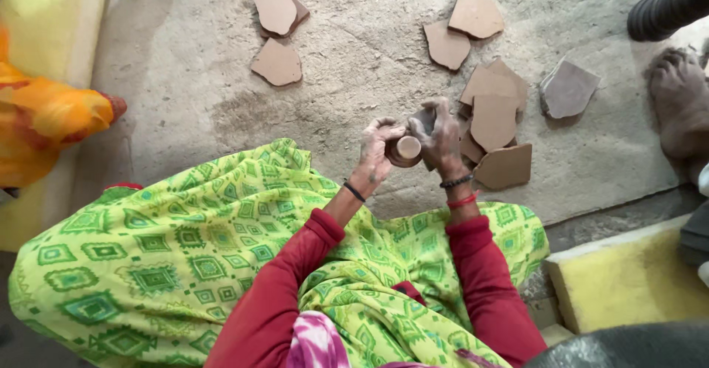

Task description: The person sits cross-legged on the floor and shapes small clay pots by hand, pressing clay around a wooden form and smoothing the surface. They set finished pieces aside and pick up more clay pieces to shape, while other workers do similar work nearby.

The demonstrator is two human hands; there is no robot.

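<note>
Head view, looking straight down. Ground is a rough grey-tan mat or cement floor (354,50), dusty, w/ a darker damp-looking patch just ahead of the hands. Flat brown clay shards (493,121) lie scattered on it: a pair top centre-left, a bigger cluster to the R of the hands, some overlapping, one greyer piece further R. Yellow raised edge (628,279) at lower R, pale yellow wall or step at far L w/ orange cloth (52,117) beside it. Another person's bare foot (679,102) rests on the floor at the R edge.

Left hand (378,150) is curled, fingers closed round a small round clay cup (406,149), thumb at its rim. Right hand (441,138) wraps the cup's other side, also gripping; a dark bit shows above its fingers, can't tell what. Cup is held in the air between both hands, just above the floor, near the shard cluster. Red sleeves, green-patterned cloth (185,265) over the lap.
</note>
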